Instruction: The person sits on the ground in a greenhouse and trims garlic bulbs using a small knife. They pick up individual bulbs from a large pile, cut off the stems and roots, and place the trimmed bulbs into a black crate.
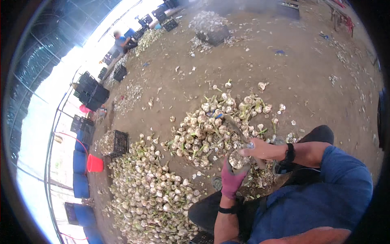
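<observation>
My left hand (pixel 233 180), in a pink glove with a dark band at the wrist, grips a garlic bulb (pixel 236 160) with its roots facing up. My bare right hand (pixel 263 149), wearing a dark wristband, is closed around a tool with a long blade (pixel 236 127), perhaps a knife; the blade points away from me over the garlic. The right thumb lies close to the bulb. Just beyond both hands spreads a heap of garlic bulbs (pixel 198 128) with cut and green stems. Trimmings (pixel 262 177) lie between my legs, partly hidden by the right hand.
A larger garlic heap (pixel 152 189) lies to the left. Near it stand a black crate (pixel 121 143), a red bucket (pixel 95 163) and blue barrels (pixel 79 161). Stacked black crates (pixel 91 91) are farther off. A person (pixel 121 42) sits at the far left. A full container (pixel 213 32) stands ahead.
</observation>
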Demonstrator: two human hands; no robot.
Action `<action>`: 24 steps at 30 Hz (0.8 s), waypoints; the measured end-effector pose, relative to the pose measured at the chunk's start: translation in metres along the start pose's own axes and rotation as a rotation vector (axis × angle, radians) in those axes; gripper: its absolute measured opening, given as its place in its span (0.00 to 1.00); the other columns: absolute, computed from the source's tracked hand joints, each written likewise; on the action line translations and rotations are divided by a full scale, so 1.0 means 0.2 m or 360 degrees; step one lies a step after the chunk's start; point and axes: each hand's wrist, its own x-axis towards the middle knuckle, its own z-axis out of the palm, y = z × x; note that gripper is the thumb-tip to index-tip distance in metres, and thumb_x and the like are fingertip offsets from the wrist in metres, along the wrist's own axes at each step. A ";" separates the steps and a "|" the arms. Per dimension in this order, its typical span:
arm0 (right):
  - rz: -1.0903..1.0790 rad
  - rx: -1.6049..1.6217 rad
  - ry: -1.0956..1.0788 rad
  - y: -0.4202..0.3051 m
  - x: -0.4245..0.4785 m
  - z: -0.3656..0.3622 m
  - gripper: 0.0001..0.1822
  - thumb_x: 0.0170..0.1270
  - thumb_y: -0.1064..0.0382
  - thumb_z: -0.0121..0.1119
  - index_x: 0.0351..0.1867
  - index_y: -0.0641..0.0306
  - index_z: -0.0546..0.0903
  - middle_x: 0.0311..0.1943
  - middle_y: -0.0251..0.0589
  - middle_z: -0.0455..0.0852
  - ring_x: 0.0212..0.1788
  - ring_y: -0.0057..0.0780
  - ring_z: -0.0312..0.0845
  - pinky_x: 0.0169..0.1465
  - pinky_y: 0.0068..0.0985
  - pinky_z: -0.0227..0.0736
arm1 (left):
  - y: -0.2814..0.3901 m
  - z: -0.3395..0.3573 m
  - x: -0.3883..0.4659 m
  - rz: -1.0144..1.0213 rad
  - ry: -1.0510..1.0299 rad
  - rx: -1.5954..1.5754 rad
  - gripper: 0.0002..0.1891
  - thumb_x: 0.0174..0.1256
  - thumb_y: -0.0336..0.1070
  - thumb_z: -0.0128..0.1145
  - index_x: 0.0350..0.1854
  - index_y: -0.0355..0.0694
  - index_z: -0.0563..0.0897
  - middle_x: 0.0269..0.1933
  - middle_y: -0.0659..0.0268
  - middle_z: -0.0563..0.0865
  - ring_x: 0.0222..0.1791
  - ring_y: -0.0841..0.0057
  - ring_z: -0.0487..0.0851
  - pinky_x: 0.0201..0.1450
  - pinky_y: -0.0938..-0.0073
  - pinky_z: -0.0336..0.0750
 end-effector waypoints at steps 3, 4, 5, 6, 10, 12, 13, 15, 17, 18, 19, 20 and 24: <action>0.0105 -0.0273 -0.0072 0.00 -0.13 -0.01 0.24 0.66 0.43 0.59 0.40 0.66 0.80 0.23 0.33 0.78 0.25 0.22 0.74 0.29 0.26 0.69 | -0.14 0.04 -0.13 -0.0002 0.0043 -0.0384 0.38 0.48 0.33 0.71 0.63 0.30 0.69 0.53 0.56 0.81 0.54 0.69 0.79 0.60 0.68 0.71; -0.0011 -0.0353 -0.0058 0.07 -0.15 -0.01 0.24 0.66 0.42 0.59 0.40 0.66 0.80 0.23 0.35 0.78 0.27 0.24 0.74 0.31 0.28 0.69 | -0.15 0.07 -0.17 -0.0009 0.0066 -0.0416 0.36 0.49 0.32 0.70 0.63 0.30 0.69 0.53 0.57 0.81 0.54 0.70 0.79 0.59 0.69 0.72; -0.0130 -0.0434 -0.0045 0.11 -0.17 -0.01 0.25 0.65 0.42 0.59 0.40 0.67 0.80 0.22 0.38 0.78 0.29 0.26 0.75 0.34 0.30 0.70 | -0.16 0.08 -0.20 -0.0015 0.0092 -0.0446 0.35 0.49 0.31 0.69 0.62 0.30 0.70 0.53 0.58 0.81 0.53 0.72 0.79 0.58 0.69 0.73; -0.0173 -0.0758 0.0002 0.09 -0.21 -0.02 0.23 0.63 0.44 0.60 0.36 0.67 0.79 0.24 0.47 0.79 0.31 0.38 0.79 0.35 0.37 0.71 | -0.04 0.09 -0.24 -0.0333 -0.0009 -0.0831 0.32 0.51 0.30 0.66 0.61 0.31 0.71 0.53 0.60 0.81 0.52 0.73 0.79 0.57 0.70 0.73; -0.0612 -0.1286 0.0023 0.19 -0.36 -0.02 0.18 0.55 0.50 0.61 0.32 0.66 0.79 0.30 0.52 0.80 0.36 0.56 0.78 0.38 0.43 0.72 | 0.00 0.14 -0.32 -0.0273 0.0061 -0.0867 0.30 0.54 0.35 0.67 0.60 0.35 0.71 0.52 0.61 0.82 0.48 0.71 0.82 0.51 0.70 0.77; -0.0627 -0.1376 -0.0067 0.17 -0.41 0.03 0.18 0.54 0.50 0.62 0.32 0.65 0.80 0.30 0.51 0.81 0.36 0.55 0.79 0.39 0.44 0.73 | -0.26 0.14 -0.37 0.0024 -0.0075 0.0085 0.30 0.55 0.36 0.68 0.60 0.36 0.71 0.54 0.58 0.82 0.49 0.68 0.83 0.50 0.68 0.79; -0.0627 -0.1425 -0.0097 0.17 -0.43 0.05 0.18 0.54 0.49 0.62 0.32 0.64 0.80 0.30 0.50 0.81 0.36 0.54 0.79 0.39 0.44 0.74 | -0.31 0.15 -0.37 -0.0010 -0.0134 -0.0107 0.29 0.57 0.37 0.66 0.60 0.36 0.71 0.54 0.56 0.82 0.49 0.66 0.84 0.51 0.67 0.79; -0.0530 -0.1562 -0.0118 0.18 -0.44 0.09 0.17 0.53 0.49 0.63 0.32 0.61 0.80 0.31 0.48 0.81 0.37 0.52 0.80 0.41 0.44 0.75 | -0.35 0.14 -0.38 -0.0104 -0.0221 -0.0472 0.26 0.62 0.38 0.64 0.60 0.36 0.71 0.54 0.53 0.82 0.50 0.63 0.84 0.52 0.64 0.80; -0.0564 -0.1641 -0.0159 0.17 -0.46 0.09 0.17 0.52 0.48 0.63 0.32 0.61 0.80 0.32 0.48 0.82 0.37 0.51 0.80 0.41 0.44 0.76 | -0.29 0.16 -0.41 -0.0462 -0.0146 -0.1438 0.24 0.65 0.38 0.60 0.60 0.36 0.71 0.52 0.53 0.83 0.49 0.62 0.85 0.54 0.63 0.80; -0.0565 -0.1674 -0.0183 0.19 -0.46 0.09 0.18 0.52 0.48 0.64 0.32 0.61 0.80 0.32 0.47 0.82 0.38 0.51 0.80 0.42 0.44 0.76 | -0.22 0.17 -0.41 -0.0554 -0.0112 -0.1670 0.23 0.66 0.38 0.59 0.60 0.35 0.71 0.51 0.53 0.83 0.49 0.62 0.85 0.55 0.62 0.80; -0.0564 -0.1711 -0.0207 0.20 -0.47 0.08 0.18 0.52 0.48 0.64 0.33 0.61 0.80 0.33 0.47 0.82 0.38 0.51 0.80 0.42 0.44 0.76 | -0.12 0.16 -0.42 -0.0450 -0.0122 -0.1411 0.22 0.67 0.38 0.58 0.60 0.34 0.71 0.51 0.53 0.83 0.49 0.61 0.85 0.56 0.62 0.80; -0.0562 -0.1747 -0.0231 0.21 -0.47 0.08 0.19 0.51 0.48 0.65 0.34 0.61 0.80 0.33 0.47 0.82 0.39 0.51 0.80 0.42 0.44 0.76 | -0.08 0.17 -0.42 -0.0346 -0.0133 -0.1152 0.21 0.68 0.38 0.56 0.59 0.34 0.71 0.51 0.52 0.83 0.49 0.61 0.85 0.57 0.61 0.79; -0.0596 -0.1864 -0.0381 0.20 -0.48 0.13 0.20 0.50 0.49 0.66 0.36 0.61 0.79 0.35 0.46 0.81 0.41 0.49 0.80 0.43 0.43 0.76 | -0.26 0.10 -0.46 -0.0695 -0.0288 -0.1473 0.20 0.63 0.35 0.61 0.56 0.35 0.75 0.48 0.58 0.85 0.47 0.67 0.85 0.53 0.67 0.79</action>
